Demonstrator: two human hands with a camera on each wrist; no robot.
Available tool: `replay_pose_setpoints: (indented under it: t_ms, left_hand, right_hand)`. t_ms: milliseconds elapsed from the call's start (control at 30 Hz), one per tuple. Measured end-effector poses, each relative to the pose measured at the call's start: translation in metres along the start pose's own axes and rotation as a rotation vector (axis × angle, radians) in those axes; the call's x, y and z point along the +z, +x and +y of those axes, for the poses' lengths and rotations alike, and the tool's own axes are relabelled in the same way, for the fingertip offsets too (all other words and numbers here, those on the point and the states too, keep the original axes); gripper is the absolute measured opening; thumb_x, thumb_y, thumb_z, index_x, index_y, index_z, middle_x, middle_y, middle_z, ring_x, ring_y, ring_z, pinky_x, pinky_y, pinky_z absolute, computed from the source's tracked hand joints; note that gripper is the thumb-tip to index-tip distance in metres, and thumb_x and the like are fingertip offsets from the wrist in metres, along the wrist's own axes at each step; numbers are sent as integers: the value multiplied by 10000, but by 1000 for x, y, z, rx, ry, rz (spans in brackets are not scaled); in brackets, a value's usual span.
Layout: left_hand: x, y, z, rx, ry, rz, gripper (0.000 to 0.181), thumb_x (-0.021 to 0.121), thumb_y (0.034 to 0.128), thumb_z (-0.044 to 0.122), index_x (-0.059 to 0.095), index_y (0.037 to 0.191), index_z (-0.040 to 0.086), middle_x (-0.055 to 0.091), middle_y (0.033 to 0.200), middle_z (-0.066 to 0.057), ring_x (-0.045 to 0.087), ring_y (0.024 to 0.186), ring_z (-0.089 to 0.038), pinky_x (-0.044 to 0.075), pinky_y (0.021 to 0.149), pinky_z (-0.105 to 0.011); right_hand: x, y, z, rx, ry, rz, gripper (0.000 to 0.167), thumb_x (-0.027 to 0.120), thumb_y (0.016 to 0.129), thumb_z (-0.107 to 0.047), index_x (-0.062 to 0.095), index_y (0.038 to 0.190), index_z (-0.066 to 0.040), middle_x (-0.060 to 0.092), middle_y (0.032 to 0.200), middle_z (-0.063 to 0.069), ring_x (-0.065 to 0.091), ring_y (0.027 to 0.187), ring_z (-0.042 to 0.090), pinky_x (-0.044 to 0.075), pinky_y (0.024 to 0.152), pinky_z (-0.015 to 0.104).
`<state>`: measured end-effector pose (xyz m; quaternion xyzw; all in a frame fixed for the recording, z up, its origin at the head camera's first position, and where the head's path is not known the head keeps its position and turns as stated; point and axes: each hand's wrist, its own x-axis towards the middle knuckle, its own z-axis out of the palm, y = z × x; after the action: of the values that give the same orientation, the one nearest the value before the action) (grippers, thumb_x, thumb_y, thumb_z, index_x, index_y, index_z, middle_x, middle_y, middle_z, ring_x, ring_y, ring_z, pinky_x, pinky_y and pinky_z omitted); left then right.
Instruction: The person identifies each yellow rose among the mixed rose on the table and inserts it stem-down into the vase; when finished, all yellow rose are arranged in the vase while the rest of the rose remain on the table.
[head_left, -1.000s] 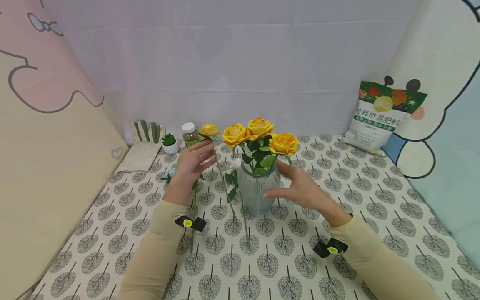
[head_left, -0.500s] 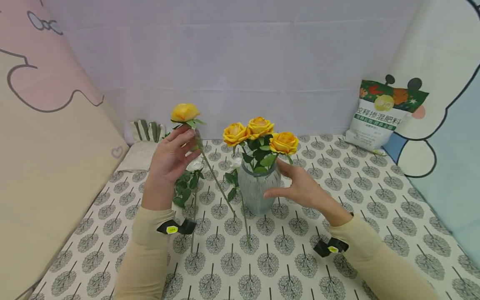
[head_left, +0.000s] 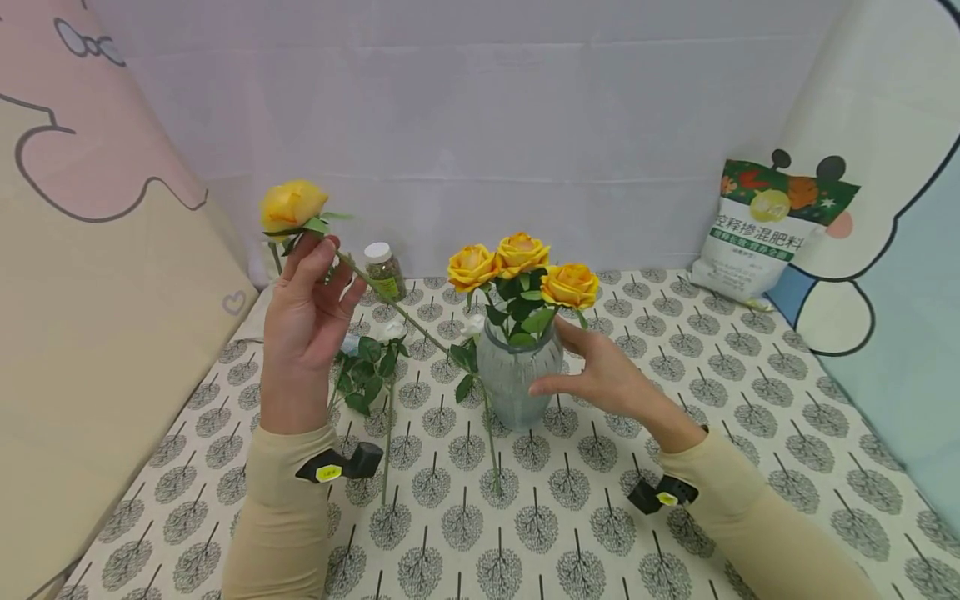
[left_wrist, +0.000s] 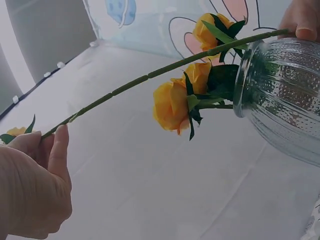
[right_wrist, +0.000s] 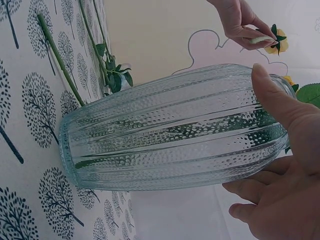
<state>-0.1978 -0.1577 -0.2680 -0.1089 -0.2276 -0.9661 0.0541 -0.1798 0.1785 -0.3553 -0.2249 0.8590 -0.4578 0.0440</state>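
My left hand (head_left: 300, 333) pinches a yellow rose (head_left: 291, 207) just below its bloom. Its long green stem (left_wrist: 150, 76) slants down to the right, and the lower end passes near the vase's side in the head view. A ribbed clear glass vase (head_left: 517, 387) stands upright on the table, with several yellow roses (head_left: 520, 254) in its mouth. Around the vase's upper right side, my right hand (head_left: 611, 375) holds it, thumb in front and fingers behind. In the right wrist view the thumb and fingers (right_wrist: 247, 190) flank the glass near the neck.
White-flowered stems with green leaves (head_left: 365, 375) lie left of the vase. Behind them stands a white-capped jar (head_left: 386, 273). A fertilizer bag (head_left: 753, 237) leans at the back right. Pale cloth (head_left: 255, 321) shows behind my left hand. Tree-print cloth (head_left: 570, 533) covers the table.
My left hand has carried the yellow rose left and upward, tilting its stem and raising the lower end off the table. The right hand and the vase stay put.
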Motion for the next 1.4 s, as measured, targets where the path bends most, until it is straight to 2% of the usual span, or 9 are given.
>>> replay_pose_setpoints:
  t_ms: [167,300,567,733,933,1133,1400]
  left_hand:
    - [4,-2,3,69,-186,-24,148,726,816,-167,738,905,-49,698,911,-184,674,680,-316,617,583,-413]
    - [8,-4,1,151,-231,-41,178,733,802,-174,723,939,-61,687,921,-193,671,686,-320,616,579,-428]
    - [14,-12,-8,315,-114,-32,212,771,760,-170,728,941,-69,687,918,-203,684,710,-294,613,577,-402]
    - [21,-20,-12,399,-46,-82,195,725,794,-200,720,970,-116,668,891,-223,683,741,-313,611,580,-405]
    - [29,-28,-14,496,5,-133,234,772,758,-182,690,978,-172,636,844,-243,675,724,-310,609,577,-413]
    - [31,-33,-15,535,13,-176,235,782,738,-191,697,957,-176,632,839,-252,677,712,-299,609,570,-440]
    - [29,-34,-24,563,139,-209,189,730,786,-200,684,968,-176,636,890,-219,672,742,-284,611,593,-436]
  right_hand:
    - [-1,0,0,2,-12,1,1081,850,795,-393,224,1542,75,263,1580,246,373,1403,408,328,1145,511]
    - [-2,0,0,3,-39,8,1084,843,795,-417,230,1542,74,280,1574,248,389,1393,411,331,1143,516]
    - [-1,0,2,-2,-41,4,1082,842,793,-421,234,1541,71,285,1571,250,393,1389,413,334,1141,512]
    - [-1,0,2,5,-43,1,1075,836,800,-422,237,1528,94,265,1573,249,381,1396,411,324,1146,512]
    - [-1,0,1,15,-37,-2,1071,837,798,-424,246,1526,94,266,1573,249,377,1400,409,319,1149,514]
    - [-1,0,1,23,-27,-8,1080,843,797,-413,233,1536,85,257,1576,263,369,1402,418,316,1149,522]
    - [0,0,2,19,-18,-11,1068,843,800,-403,239,1537,80,257,1578,257,369,1405,410,312,1152,522]
